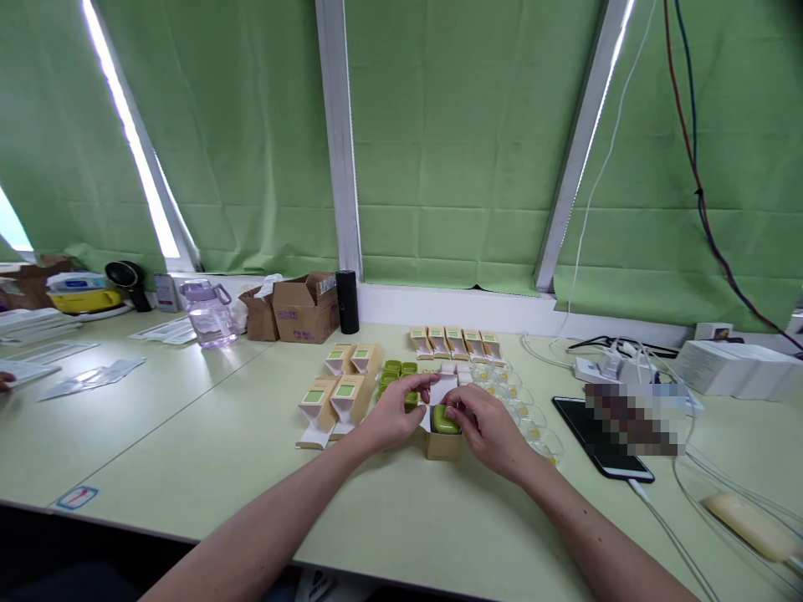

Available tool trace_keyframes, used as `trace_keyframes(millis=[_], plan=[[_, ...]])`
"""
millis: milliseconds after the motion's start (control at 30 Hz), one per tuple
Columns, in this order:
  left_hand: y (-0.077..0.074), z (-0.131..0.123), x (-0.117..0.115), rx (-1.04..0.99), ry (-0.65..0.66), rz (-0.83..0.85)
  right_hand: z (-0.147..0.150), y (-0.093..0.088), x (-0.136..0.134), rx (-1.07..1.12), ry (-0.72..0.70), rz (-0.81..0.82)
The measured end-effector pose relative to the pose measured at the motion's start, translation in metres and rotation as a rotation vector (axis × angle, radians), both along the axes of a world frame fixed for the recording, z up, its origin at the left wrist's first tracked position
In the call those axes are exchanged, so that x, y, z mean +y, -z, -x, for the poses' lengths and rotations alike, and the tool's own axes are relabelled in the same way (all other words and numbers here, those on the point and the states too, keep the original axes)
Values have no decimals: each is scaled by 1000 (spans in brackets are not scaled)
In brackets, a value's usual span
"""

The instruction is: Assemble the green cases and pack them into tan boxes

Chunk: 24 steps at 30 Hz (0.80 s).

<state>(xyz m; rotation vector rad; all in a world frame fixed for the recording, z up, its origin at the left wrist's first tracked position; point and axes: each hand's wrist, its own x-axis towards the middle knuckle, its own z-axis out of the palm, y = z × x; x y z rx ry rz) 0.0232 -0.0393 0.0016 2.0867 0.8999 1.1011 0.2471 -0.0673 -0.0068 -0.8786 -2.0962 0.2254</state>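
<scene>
A small tan carton (442, 448) stands on the table in front of me, its white-lined flaps raised. In its open top sits a glossy green rounded case (446, 420). My left hand (398, 411) has curled fingers at the carton's left flap, thumb and forefinger against it. With bent fingers, my right hand (493, 422) pinches at the green case from the right. Close behind my left hand are several more green cases (392, 367). Beyond the carton lie several whitish small pieces (462, 372), partly hidden by my hands.
Several tan cartons with green labels (347, 391) stand at left, and another row of cartons (456, 344) at the back. Clear plastic cups or trays (530, 415) lie right. Farther right are a phone (602, 439), cables and white boxes (721, 366). A purple-lidded jug (208, 313) stands left.
</scene>
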Motion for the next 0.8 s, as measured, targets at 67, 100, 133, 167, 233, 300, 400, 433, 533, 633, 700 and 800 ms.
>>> trace_keyframes(millis=[67,100,133,167,233,300,400,433,533,633,700,800], plan=[[0,0,0,0,2,0,1,1,1,1,-13,-6],[-1,-1,-1,-2,2,-1,1,1,1,-3,-20,-10],[-1,-1,-1,-4,2,-2,1,0,1,-10,-25,-12],[-1,-1,-1,-6,2,-4,2,0,1,-15,-29,-12],[-2,-1,-1,-8,3,-5,2,0,1,-11,-30,-1],[-3,-2,-1,-3,3,-2,3,0,1,5,-24,19],[-4,-2,-2,11,-1,2,2,0,0,18,-22,42],[-4,-2,-2,13,-2,2,2,-1,0,20,-24,45],[-3,-2,-2,14,1,-3,2,-2,0,28,-28,41],[-1,-2,0,10,-3,-13,3,-3,0,38,-27,42],[-1,-2,0,4,-14,-14,3,-2,1,41,-29,43],[-2,-3,0,0,-13,-13,2,-2,1,35,-33,38]])
